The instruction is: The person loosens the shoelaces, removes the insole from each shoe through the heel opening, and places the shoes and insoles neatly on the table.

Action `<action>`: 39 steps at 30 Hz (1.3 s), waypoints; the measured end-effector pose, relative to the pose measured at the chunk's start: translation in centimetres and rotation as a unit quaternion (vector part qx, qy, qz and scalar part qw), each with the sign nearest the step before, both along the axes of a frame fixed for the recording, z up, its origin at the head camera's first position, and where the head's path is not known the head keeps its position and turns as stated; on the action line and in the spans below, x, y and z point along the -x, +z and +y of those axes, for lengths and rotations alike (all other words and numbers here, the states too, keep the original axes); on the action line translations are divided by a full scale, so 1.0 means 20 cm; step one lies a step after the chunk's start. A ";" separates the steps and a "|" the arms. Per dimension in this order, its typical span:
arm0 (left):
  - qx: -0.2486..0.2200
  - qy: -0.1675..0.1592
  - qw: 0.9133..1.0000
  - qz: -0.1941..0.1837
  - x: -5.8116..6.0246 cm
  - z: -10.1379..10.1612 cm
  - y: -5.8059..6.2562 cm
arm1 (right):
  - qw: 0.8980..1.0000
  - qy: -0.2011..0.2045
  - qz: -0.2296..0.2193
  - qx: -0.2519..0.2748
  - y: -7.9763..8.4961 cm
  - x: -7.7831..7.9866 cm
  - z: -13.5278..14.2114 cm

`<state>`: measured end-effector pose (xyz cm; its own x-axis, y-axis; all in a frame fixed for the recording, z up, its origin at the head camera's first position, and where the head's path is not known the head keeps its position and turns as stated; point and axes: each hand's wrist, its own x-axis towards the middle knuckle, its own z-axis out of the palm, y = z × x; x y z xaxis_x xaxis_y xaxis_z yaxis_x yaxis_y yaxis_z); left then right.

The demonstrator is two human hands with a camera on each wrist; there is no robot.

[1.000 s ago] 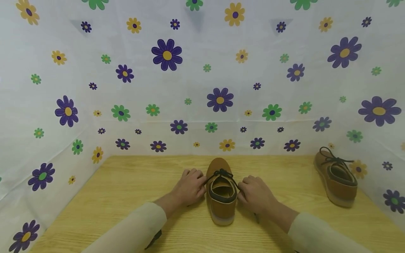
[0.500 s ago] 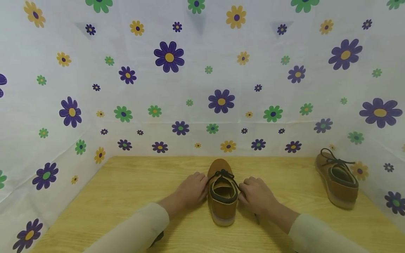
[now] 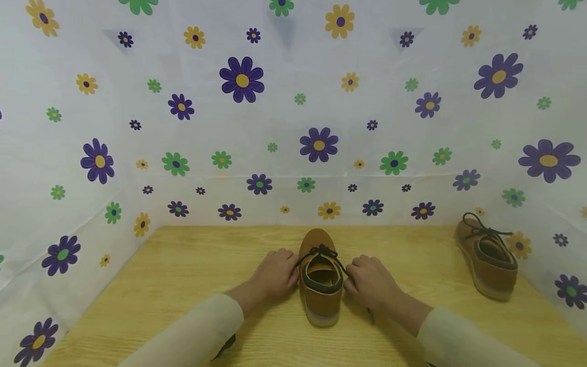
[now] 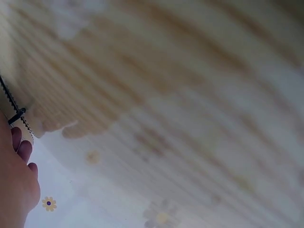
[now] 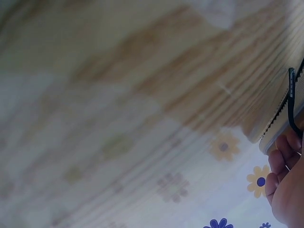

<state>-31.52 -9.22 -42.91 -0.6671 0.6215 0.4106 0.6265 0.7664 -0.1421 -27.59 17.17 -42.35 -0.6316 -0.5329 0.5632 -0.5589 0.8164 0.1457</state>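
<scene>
A brown shoe (image 3: 323,300) with a dark padded collar stands upright on the table, toe pointing away from me. Its dark shoelace (image 3: 321,251) is crossed in a knot over the tongue, one end running out to each side. At the shoe's left side, my left hand (image 3: 274,275) pinches one lace end; in the left wrist view a short dark tip of lace (image 4: 17,116) pokes out past the curled fingers. My right hand (image 3: 372,283) grips the other end on the right, its tail hanging below the palm. The fingertips are mostly hidden in the head view.
A matching brown shoe (image 3: 490,265), its laces tied in a bow, stands at the right rear of the wood-grain table (image 3: 206,265). White cloth walls (image 3: 275,117) printed with flowers enclose the table at the back and both sides.
My left hand has turned slightly and drawn in closer against the shoe's side. The right hand and both shoes stay about where they were; the head view shifts a little.
</scene>
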 end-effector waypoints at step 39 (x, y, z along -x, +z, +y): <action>0.037 0.041 0.997 -0.060 -0.02 -0.01 0.02 | 0.994 -0.038 -0.096 -0.035 0.01 -0.01 -0.01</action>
